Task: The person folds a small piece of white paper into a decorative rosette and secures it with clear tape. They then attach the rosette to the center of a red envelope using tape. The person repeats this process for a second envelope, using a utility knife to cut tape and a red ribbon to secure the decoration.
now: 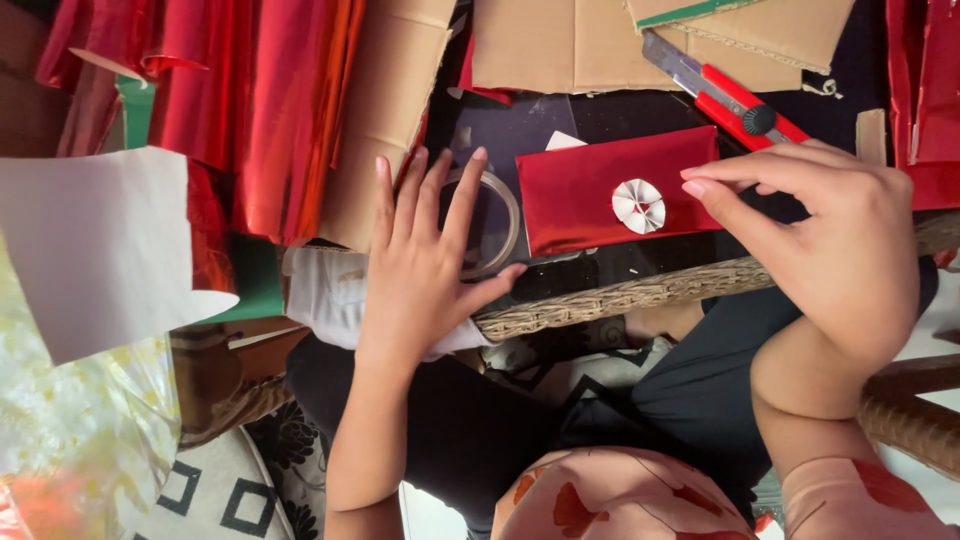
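A small box wrapped in shiny red foil (585,190) lies on a glass-topped wicker table (620,295). A white and red pleated paper rosette (638,206) sits on its top. My right hand (830,240) hovers at the box's right end, thumb and forefinger pinched close together beside the rosette, holding nothing I can see. My left hand (425,255) lies flat with fingers spread, resting on a clear tape roll (500,215) just left of the box.
A red utility knife (725,95) lies above the box. Cardboard sheets (600,40) cover the far side. Red foil rolls (250,100) and a white paper sheet (90,240) are at left, more red foil (925,90) at right. My lap is below the table edge.
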